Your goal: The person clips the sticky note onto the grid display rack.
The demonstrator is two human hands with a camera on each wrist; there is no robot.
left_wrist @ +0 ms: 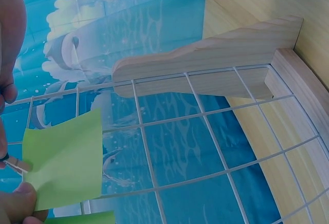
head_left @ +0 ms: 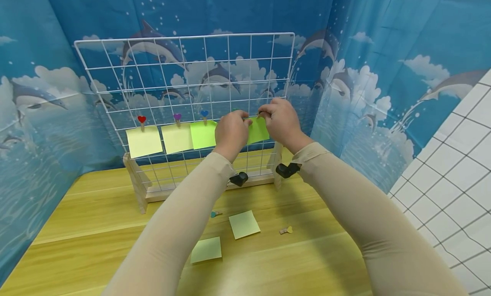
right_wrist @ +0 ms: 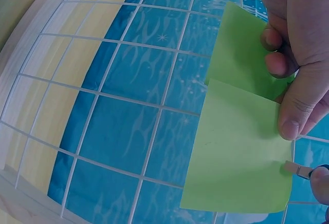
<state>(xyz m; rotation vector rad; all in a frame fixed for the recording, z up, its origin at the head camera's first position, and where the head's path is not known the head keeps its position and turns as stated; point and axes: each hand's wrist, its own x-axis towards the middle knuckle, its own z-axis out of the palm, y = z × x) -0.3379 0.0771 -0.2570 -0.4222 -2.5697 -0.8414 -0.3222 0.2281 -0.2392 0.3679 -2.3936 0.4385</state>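
1. The green note (head_left: pixel 258 131) hung on the white wire grid (head_left: pixel 184 37), its side edge overlapping a neighbouring green note (right_wrist: pixel 241 54).
2. Rows of wire squares rose above both hands to the top bar; more squares lay between the note's lower edge and the pale wooden base (head_left: pixel 168 194).
3. The left hand (head_left: pixel 232 129) was narrow, pinching the note near its upper left corner.
4. The right hand (head_left: pixel 283 119) pinched a small wooden clip (right_wrist: pixel 298 169) at the note's top edge.
5. That clip's long axis ran roughly across the top edge, gripping end pointing down onto the paper.
6. The note, thin, matte and squarish, faced the person; its lower edge climbed slightly toward the right.
7. To the left, red (head_left: pixel 142 119), purple (head_left: pixel 177 117) and blue hearts (head_left: pixel 204 113) topped clips along the row.
8. On the wood-grained table (head_left: pixel 291 262), two pale paper squares (head_left: pixel 244 224) lay near a yellow-heart clip (head_left: pixel 286 230) and a teal one (head_left: pixel 215 214).
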